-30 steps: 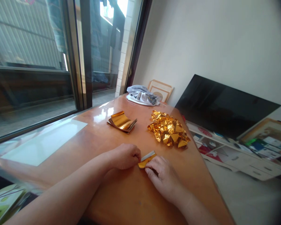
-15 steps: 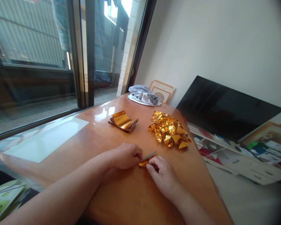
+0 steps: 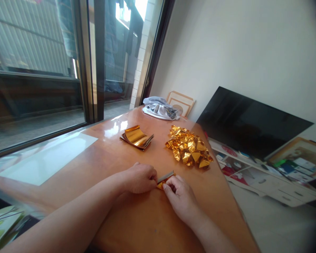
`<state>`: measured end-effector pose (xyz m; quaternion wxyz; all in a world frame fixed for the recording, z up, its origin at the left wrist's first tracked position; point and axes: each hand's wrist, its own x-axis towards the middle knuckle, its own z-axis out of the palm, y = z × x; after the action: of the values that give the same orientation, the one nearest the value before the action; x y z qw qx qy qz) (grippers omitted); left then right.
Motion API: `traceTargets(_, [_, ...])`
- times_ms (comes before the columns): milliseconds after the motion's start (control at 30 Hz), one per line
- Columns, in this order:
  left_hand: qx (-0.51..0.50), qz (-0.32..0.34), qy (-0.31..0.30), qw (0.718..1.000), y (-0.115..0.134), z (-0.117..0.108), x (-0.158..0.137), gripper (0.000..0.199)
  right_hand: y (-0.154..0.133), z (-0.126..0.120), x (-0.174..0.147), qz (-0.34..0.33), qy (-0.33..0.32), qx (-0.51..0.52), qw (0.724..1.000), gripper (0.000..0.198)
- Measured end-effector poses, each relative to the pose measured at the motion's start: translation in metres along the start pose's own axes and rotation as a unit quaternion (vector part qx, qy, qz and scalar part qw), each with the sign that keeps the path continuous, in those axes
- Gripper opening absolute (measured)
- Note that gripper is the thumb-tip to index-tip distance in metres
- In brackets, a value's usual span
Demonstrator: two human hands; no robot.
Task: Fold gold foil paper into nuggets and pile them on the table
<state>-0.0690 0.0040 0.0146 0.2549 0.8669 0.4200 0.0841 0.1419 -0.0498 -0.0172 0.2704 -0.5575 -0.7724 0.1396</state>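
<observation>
Right hand [image 3: 180, 195] is curling its fingertips closer to the thumb than a second ago, pinching the foil strip [image 3: 166, 176] at the worktop [image 3: 147, 219], while the left hand [image 3: 143, 178], nearly closed, is steadying its other end, the fold apparently still forming.

I look through a single head-worn camera, set above the near part of the table [image 3: 131, 221] and facing forward and down along it. The left hand [image 3: 143, 178] and right hand [image 3: 181, 196] sit close to me, low and central. My wide view takes in the glass door [image 3: 39, 95] at left and, farther off, the slanting television [image 3: 252, 121] at right.
</observation>
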Motion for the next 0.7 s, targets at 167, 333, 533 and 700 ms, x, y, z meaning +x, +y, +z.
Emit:
traceTargets(167, [0.022, -0.018, 0.031, 0.999, 0.003, 0.005, 0.0, 0.013, 0.001, 0.002, 0.001, 0.003, 0.001, -0.008, 1.0, 0.016])
traceTargets(333, [0.037, -0.025, 0.051, 0.998, 0.004, 0.009, 0.001, 0.012, 0.002, 0.005, 0.0, 0.0, 0.011, -0.013, 1.0, 0.017])
traceTargets(533, [0.062, -0.023, 0.06, 0.996, 0.006, 0.011, 0.002, 0.017, 0.004, 0.006, 0.001, 0.0, 0.016, -0.017, 1.0, 0.015])
traceTargets(700, [0.098, -0.02, 0.072, 0.992, 0.008, 0.015, 0.001, 0.02, 0.005, 0.007, 0.001, 0.003, 0.008, -0.019, 1.0, 0.014])
